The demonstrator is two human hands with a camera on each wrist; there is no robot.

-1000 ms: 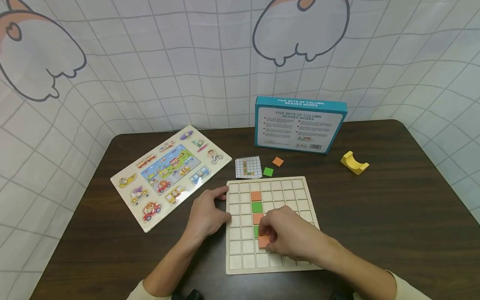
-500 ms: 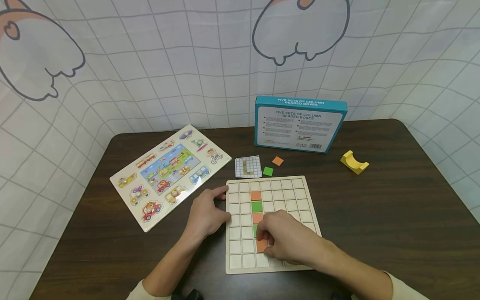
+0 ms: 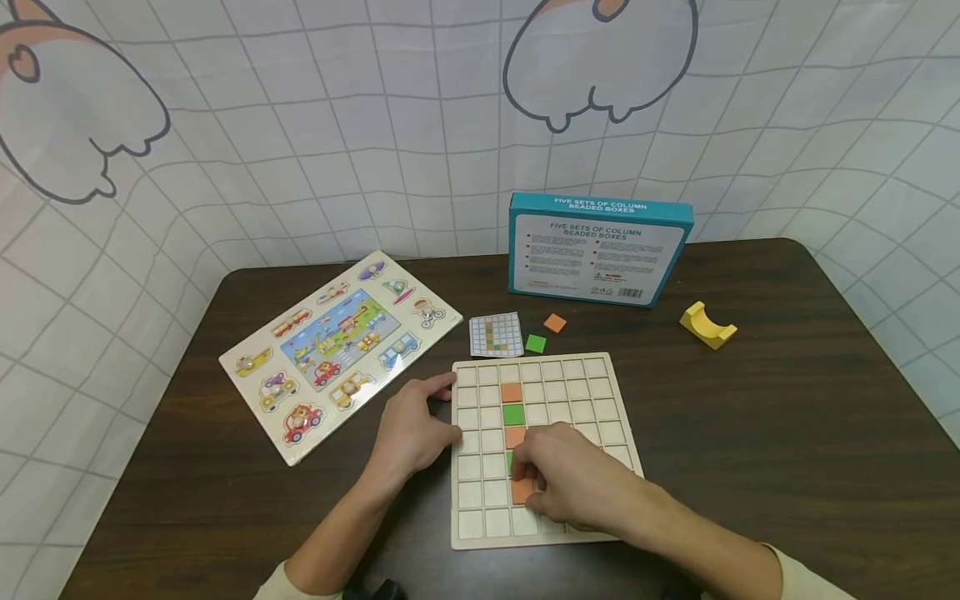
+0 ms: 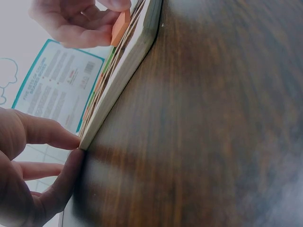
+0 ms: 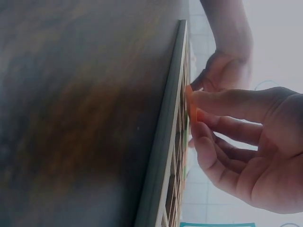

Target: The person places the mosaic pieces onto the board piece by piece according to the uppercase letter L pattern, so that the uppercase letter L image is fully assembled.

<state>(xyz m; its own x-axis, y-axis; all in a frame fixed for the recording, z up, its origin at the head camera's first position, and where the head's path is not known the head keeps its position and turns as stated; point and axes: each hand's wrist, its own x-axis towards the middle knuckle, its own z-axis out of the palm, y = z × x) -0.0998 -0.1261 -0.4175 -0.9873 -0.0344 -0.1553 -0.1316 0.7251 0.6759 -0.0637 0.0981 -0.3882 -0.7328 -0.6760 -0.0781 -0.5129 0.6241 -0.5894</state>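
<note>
Right hand [image 3: 573,479]: I find thumb and fingers pinching orange tile [image 3: 522,493], 7 o'clock from centre of grid board [image 3: 555,392] | Left hand [image 3: 415,429]: fingers parted, touching 9 o'clock edge | Card [image 3: 496,335] at 11 o'clock | Teal box [image 3: 600,258] beyond, 12 to 1 o'clock

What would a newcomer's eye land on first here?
Probably the column of orange and green tiles on the pale grid board, with the right hand pinching an orange tile at its near end. Next, the teal box standing behind the board, and the colourful picture puzzle slanted to its left.
</note>
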